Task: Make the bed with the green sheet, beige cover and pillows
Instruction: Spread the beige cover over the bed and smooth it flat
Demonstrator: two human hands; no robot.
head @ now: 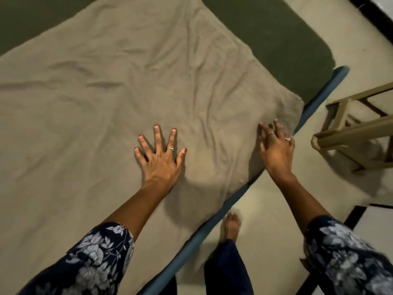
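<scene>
The beige cover (127, 86) lies spread and wrinkled over most of the bed. The green sheet (276, 39) shows beneath it along the far end and at the top left corner. My left hand (159, 158) rests flat on the cover with fingers spread, holding nothing. My right hand (276, 147) is over the cover near the bed's right edge, fingers apart and curled down onto the fabric; no grip is visible. No pillows are in view.
The blue bed frame edge (212, 226) runs diagonally from lower middle to the right. A beige wooden stool (357, 133) stands on the floor right of the bed. My bare foot (232, 228) is on the pale floor beside the frame.
</scene>
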